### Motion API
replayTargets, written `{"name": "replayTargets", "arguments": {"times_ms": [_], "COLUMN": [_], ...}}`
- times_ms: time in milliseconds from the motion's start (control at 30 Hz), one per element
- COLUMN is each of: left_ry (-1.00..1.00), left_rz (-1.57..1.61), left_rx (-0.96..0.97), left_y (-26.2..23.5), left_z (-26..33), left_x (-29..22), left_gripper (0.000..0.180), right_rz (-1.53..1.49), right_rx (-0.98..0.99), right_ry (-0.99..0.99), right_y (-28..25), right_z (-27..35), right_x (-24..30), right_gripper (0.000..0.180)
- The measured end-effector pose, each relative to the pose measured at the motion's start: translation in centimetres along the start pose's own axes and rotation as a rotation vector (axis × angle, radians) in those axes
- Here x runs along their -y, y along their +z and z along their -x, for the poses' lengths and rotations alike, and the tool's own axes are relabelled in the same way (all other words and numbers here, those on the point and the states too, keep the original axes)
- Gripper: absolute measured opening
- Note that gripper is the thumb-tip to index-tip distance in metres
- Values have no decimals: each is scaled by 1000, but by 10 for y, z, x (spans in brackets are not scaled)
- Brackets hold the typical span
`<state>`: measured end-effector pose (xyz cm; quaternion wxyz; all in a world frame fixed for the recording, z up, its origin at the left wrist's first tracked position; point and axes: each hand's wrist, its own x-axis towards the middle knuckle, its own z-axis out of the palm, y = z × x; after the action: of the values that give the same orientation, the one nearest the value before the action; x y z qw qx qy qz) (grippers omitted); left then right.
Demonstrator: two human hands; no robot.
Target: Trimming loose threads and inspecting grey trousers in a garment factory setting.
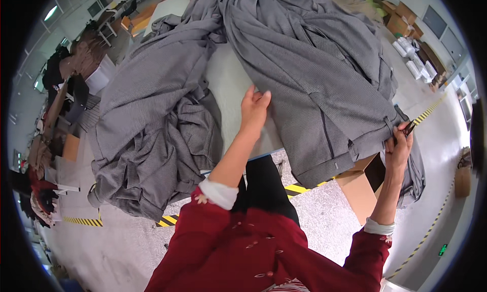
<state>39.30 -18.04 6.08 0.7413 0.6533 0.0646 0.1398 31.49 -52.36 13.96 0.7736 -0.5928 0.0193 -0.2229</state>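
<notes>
Grey, finely checked trousers lie over the right part of a pale table, their waistband with belt loops toward me. My right hand is closed around small dark thread snips at the waistband's right corner, beside a belt loop. At the trousers' left edge my left hand rests with thumb and forefinger apart, touching or nearly touching the cloth; nothing shows in it. A second heap of the same grey cloth lies crumpled on the left. Pale tabletop shows between the two.
An open cardboard box stands on the floor below the table's right edge. Yellow-and-black tape marks the floor. Piled garments lie at far left. White wrapped bundles and cartons stand at the back right.
</notes>
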Motion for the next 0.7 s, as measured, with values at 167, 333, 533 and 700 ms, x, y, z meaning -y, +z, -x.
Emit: {"name": "replayTargets", "arguments": {"times_ms": [167, 333, 533, 700], "left_ry": [-339, -69, 167, 156], "left_rz": [398, 322, 147, -223], "left_rx": [-55, -234, -236, -227], "left_y": [19, -26, -131, -150], "left_z": [-44, -54, -66, -39], "left_x": [12, -58, -82, -52], "left_gripper": [52, 47, 32, 44], "right_rz": [-41, -161, -452, -473], "right_rx": [35, -105, 118, 94], "right_ry": [37, 250, 511, 467], "right_y": [2, 24, 81, 93], "right_z": [3, 34, 113, 123], "right_x": [-4, -13, -81, -106], "right_gripper": [11, 10, 10, 12]}}
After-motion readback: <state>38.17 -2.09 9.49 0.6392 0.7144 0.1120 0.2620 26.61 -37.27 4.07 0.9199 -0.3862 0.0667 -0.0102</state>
